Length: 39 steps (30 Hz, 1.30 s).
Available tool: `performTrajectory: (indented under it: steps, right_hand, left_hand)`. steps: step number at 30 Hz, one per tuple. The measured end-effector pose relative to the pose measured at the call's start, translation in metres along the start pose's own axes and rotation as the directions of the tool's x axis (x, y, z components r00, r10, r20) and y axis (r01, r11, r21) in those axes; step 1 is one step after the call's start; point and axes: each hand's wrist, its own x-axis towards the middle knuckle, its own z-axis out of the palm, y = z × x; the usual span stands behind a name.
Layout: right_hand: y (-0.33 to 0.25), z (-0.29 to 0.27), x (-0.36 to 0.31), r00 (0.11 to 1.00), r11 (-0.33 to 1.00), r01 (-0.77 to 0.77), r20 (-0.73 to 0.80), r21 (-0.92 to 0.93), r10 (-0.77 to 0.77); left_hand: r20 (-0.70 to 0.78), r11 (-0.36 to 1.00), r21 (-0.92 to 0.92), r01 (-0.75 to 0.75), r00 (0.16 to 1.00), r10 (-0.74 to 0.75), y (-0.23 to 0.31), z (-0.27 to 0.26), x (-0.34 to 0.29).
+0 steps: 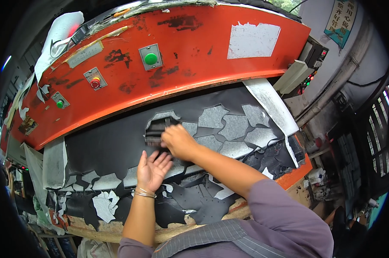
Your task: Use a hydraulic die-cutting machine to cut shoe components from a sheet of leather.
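A black sheet of material (104,137) lies across the machine bed, with several cut-out shapes through which a pale grey surface (235,127) shows. On the sheet's middle stands a black metal cutting die (153,133) with bars across it. My right hand (177,141) reaches over from the right, its fingers closed at the die's right side. Just below the die, my left hand (153,170) is turned palm up with its fingers apart and holds nothing. A bangle circles that wrist. Black cut pieces (186,198) are heaped along the near edge, in front of both hands.
An orange-red press beam (194,38) spans the far side, bearing a large green button (150,59) and a red knob (95,82). Pale scraps (105,205) lie at the near left. A control box (312,53) with lit lamps hangs at the beam's right end.
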Motion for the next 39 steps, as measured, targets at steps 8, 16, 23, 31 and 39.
performTrajectory:
  steps: [8, 16, 23, 31, 39]
  right_hand:
    - [-0.087, -0.094, -0.108, 0.98, 0.921, -0.055, 0.196, 0.386, -0.024]
    - [-0.148, -0.059, -0.154, 0.845, 0.533, -0.479, 0.201, 0.697, 0.496]
    - [-0.157, -0.047, -0.124, 0.914, 0.716, -0.383, 0.35, 0.584, 0.203]
    - [-0.145, 0.004, -0.063, 0.847, 0.709, -0.362, 0.531, 0.606, -0.021]
    - [-0.049, 0.024, 0.012, 0.795, 0.974, 0.158, 0.564, 0.166, -0.225]
  left_hand:
    - [0.422, 0.991, -0.131, 0.039, 0.906, 0.02, -0.053, 0.001, -0.052]
    - [0.192, 0.865, 0.315, -0.391, 0.918, 0.346, -0.118, -0.007, -0.087]
    - [0.075, 0.691, 0.639, -0.336, 0.922, 0.379, -0.082, -0.074, -0.107]
    - [-0.076, 0.914, 0.36, -0.188, 0.97, 0.23, -0.019, -0.112, -0.133]
    - [0.232, -0.083, 0.972, -0.218, 0.943, 0.24, 0.081, -0.12, -0.147]
